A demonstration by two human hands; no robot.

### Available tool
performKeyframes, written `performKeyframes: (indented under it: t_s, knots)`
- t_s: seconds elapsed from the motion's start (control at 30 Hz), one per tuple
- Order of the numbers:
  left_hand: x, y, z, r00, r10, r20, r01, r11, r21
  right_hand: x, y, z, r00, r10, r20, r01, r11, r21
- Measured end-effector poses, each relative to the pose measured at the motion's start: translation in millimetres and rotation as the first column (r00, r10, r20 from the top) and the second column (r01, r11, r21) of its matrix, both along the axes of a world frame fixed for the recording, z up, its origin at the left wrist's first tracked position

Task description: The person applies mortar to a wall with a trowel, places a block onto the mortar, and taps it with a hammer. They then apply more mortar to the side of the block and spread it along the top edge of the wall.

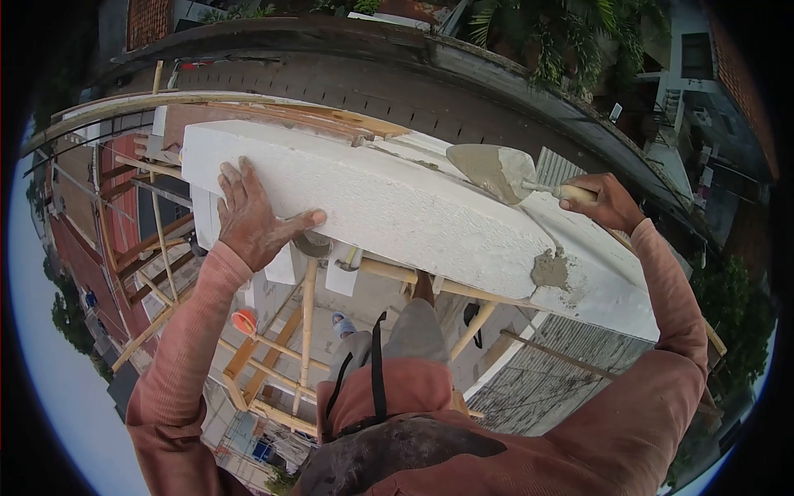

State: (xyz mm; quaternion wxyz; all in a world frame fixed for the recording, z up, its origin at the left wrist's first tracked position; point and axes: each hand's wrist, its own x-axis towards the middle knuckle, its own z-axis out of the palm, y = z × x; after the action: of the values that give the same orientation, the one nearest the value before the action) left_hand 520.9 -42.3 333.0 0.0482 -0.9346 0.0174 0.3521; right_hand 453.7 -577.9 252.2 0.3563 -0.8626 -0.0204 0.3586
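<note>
My left hand (250,213) lies flat with fingers spread on the left part of a long white block (364,202). In my right hand (606,201) is the wooden handle of a trowel (494,172), its blade smeared with grey mortar and held above the block's far edge. A lump of wet mortar (550,269) sits at the joint between the block and the white piece (608,285) to its right. Below my left hand, a round grey object (313,245) is partly hidden by the block.
Bamboo poles (309,331) and wooden planks form scaffolding below me, with an orange bucket (244,321) at lower left. A corrugated roof (538,376) slopes away at lower right. Far below runs a paved street (331,87), with a palm (571,41) beyond its wall.
</note>
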Motion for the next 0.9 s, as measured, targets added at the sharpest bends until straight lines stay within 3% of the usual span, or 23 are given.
performKeyframes:
  t_s: [0.1, 0.2, 0.33, 0.57, 0.77, 0.9]
  knots:
    - [2.6, -9.1, 5.5, 0.999, 0.025, -0.036, -0.024, 0.999, 0.029, 18.5, 34.2, 4.2, 0.949, -0.212, -0.231, 0.259, 0.946, 0.195]
    - [0.6, -6.9, 2.5, 1.0, -0.007, -0.023, 0.008, 0.998, 0.061, 46.1, 71.6, 2.6, 0.936, -0.217, -0.276, 0.305, 0.891, 0.335]
    - [2.9, -12.8, 9.4, 0.998, 0.027, -0.05, -0.024, 0.998, 0.055, 86.7, 125.5, 2.7, 0.972, -0.16, -0.174, 0.213, 0.91, 0.355]
    - [1.0, -12.4, 6.4, 0.997, 0.048, -0.053, -0.045, 0.998, 0.053, 141.7, 250.3, -0.4, 0.946, 0.112, 0.303, -0.216, 0.917, 0.335]
    - [3.4, -17.6, 11.3, 0.996, 0.067, -0.056, -0.064, 0.997, 0.044, 152.4, 326.8, 2.5, 0.906, 0.291, 0.307, -0.363, 0.907, 0.212]
    - [3.4, -14.9, 9.7, 0.994, 0.084, -0.068, -0.082, 0.996, 0.018, 152.8, 333.2, 11.8, 0.881, 0.303, 0.364, -0.378, 0.912, 0.156]
